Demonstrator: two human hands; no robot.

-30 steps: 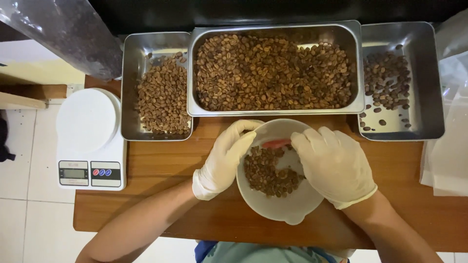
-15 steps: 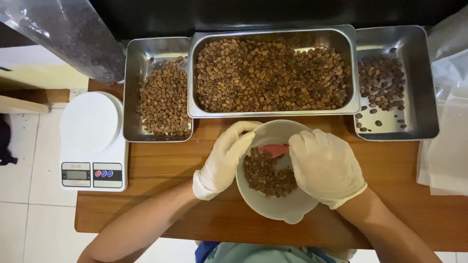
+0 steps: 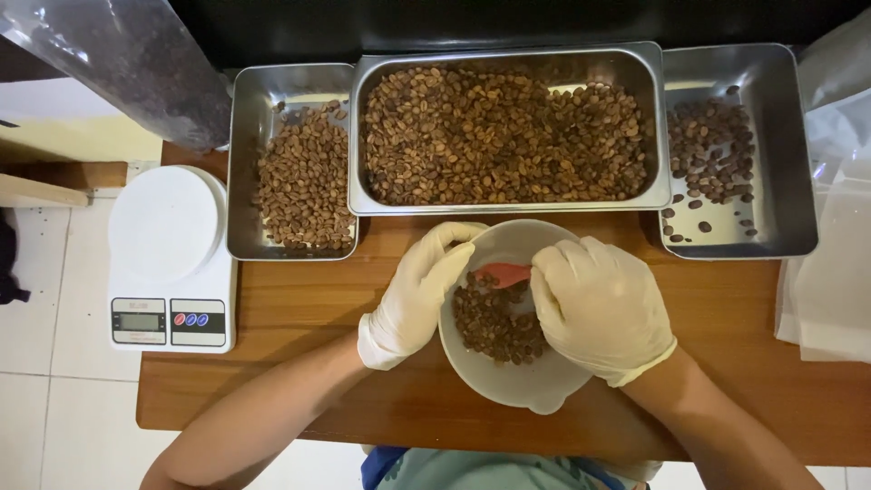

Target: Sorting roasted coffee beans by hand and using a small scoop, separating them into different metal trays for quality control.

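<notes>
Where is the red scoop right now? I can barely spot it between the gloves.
In the head view the red scoop lies inside the white bowl at table centre, over the beans, between the gloved left hand and right hand.

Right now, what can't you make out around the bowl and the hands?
Head view only:
- Red tool: its handle is hidden under the right hand.
- White bowl: left rim covered by the left hand.
- Scale display: too small to read.
- Dark bag: cut off by the top edge.
</notes>
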